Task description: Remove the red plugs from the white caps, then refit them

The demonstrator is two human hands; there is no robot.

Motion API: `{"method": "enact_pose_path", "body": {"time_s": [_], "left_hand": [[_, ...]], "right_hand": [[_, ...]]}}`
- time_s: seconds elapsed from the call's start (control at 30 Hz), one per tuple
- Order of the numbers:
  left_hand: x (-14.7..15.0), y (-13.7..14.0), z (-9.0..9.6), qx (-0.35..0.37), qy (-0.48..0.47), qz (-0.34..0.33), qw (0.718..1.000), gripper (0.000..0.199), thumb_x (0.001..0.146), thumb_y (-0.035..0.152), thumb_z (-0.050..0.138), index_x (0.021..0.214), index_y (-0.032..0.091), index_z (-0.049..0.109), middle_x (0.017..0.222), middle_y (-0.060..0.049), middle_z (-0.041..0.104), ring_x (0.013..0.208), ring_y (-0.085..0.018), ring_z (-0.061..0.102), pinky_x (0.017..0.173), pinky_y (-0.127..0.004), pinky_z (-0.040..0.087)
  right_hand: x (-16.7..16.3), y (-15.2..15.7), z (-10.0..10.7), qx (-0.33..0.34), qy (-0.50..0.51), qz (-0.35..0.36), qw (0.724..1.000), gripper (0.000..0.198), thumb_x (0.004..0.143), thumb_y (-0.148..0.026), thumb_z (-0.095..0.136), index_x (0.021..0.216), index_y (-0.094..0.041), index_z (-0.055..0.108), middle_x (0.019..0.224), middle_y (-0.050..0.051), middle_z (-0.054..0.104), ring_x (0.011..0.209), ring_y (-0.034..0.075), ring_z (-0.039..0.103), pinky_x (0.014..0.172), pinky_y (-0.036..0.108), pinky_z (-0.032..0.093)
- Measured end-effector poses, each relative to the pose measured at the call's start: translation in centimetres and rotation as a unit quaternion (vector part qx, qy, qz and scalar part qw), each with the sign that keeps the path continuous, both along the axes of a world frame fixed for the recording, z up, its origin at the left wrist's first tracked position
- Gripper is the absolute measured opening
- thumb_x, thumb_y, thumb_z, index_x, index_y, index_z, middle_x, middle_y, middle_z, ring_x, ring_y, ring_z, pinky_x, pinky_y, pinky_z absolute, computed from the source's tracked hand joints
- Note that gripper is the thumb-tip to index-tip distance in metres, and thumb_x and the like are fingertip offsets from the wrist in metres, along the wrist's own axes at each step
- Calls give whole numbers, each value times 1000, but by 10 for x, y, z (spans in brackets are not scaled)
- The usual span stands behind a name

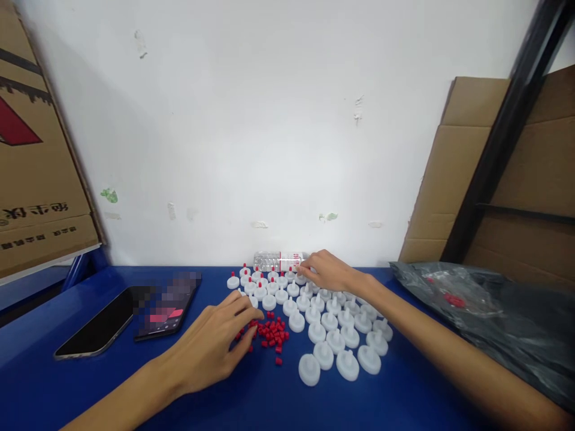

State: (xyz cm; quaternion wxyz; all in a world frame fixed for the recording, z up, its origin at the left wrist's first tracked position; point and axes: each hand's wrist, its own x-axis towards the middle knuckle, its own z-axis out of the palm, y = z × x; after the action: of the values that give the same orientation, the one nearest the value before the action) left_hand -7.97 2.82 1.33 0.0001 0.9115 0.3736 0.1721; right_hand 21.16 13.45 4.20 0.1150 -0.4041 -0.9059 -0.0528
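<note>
My left hand [224,332] hovers over or touches a pile of small red tip caps [274,332], its fingers bent and a gap showing between thumb and index finger. Across the table, my right hand [327,270] reaches to the back row of white spouted bottle lids [317,332]. Its fingertips are pinched together at a lid near the bottle; whatever lies between them is too small to make out. Several white lids at the back left carry red caps on their spouts [259,290]. Those in front and to the right have bare spouts.
A clear plastic bottle [268,261] lies against the wall. Two phones, one dark [101,323] and one lit [171,305], rest on the left. On the right is a grey plastic bag [507,335] with a clear pouch of red pieces [456,299]. Cardboard [40,149] stands at the left.
</note>
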Motion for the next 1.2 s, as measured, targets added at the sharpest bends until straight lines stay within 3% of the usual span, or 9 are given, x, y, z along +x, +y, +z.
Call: {"method": "enact_pose_path", "body": {"time_s": [0.17, 0.33, 0.6, 0.7, 0.8, 0.9, 1.0, 1.1, 1.2], "left_hand": [[-1, 0, -1, -3, 2, 3, 1000, 20, 102, 20, 41, 112, 27, 57, 103, -4, 59, 96, -23, 53, 70, -33, 40], [-1, 2, -2, -8, 9, 2, 1000, 19, 101, 20, 43, 112, 27, 57, 103, -4, 60, 99, -24, 53, 72, -34, 41], [-1, 1, -3, -11, 22, -1, 1000, 20, 100, 20, 44, 113, 27, 57, 105, -4, 61, 100, -24, 54, 73, -35, 45], [-2, 2, -2, 2, 15, 7, 1000, 21, 101, 22, 43, 116, 27, 57, 106, -5, 62, 101, -24, 56, 74, -35, 46], [-2, 3, 0, 37, -12, 25, 999, 23, 103, 23, 39, 117, 26, 57, 106, -6, 64, 100, -25, 57, 74, -36, 47], [-2, 3, 2, 78, -55, 31, 995, 24, 104, 23, 36, 116, 24, 57, 101, -6, 65, 97, -24, 59, 74, -36, 48], [-2, 2, 2, 99, -92, 44, 990, 23, 104, 27, 39, 121, 23, 54, 98, -5, 64, 90, -23, 62, 72, -34, 48], [-2, 1, -2, 110, -107, 62, 986, 24, 103, 36, 46, 123, 24, 51, 95, -3, 63, 81, -21, 63, 68, -32, 49], [-3, 2, -7, 120, -103, 45, 986, 16, 102, 36, 46, 107, 23, 54, 90, -2, 63, 75, -20, 62, 64, -31, 47]], "right_hand": [[-1, -2, 2, 0, -14, 0, 1000, 48, 107, -39, 34, 88, -20, 74, 68, 3, 68, 60, 16, 57, 65, 28, 32], [5, 0, 10, 30, -17, -49, 998, 50, 108, -38, 28, 86, -18, 69, 75, 7, 69, 69, 20, 60, 66, 30, 29], [10, 4, 1, -6, -31, -59, 998, 56, 105, -47, 37, 65, -19, 64, 59, 5, 63, 54, 18, 56, 59, 30, 30], [9, 0, 8, 18, 7, -68, 997, 50, 104, -48, 40, 74, -20, 68, 68, 6, 68, 65, 21, 62, 64, 31, 35], [5, -9, 24, 50, 60, -69, 995, 33, 101, -49, 50, 96, -21, 68, 92, 7, 73, 84, 22, 65, 72, 31, 40], [-8, -25, 36, 60, 104, -27, 992, 22, 99, -42, 56, 106, -22, 61, 105, 6, 70, 92, 20, 64, 77, 30, 44], [-29, -51, 40, 10, 127, 92, 988, 22, 99, -32, 58, 120, -24, 54, 114, 5, 70, 94, 19, 64, 77, 30, 45], [-53, -79, 39, -38, 67, 148, 986, 35, 97, -30, 62, 129, -24, 48, 96, 3, 73, 77, 18, 64, 66, 29, 43], [-68, -97, 38, -22, 29, 187, 982, 33, 95, -27, 64, 123, -19, 49, 91, 6, 72, 73, 19, 62, 61, 29, 39]]}}
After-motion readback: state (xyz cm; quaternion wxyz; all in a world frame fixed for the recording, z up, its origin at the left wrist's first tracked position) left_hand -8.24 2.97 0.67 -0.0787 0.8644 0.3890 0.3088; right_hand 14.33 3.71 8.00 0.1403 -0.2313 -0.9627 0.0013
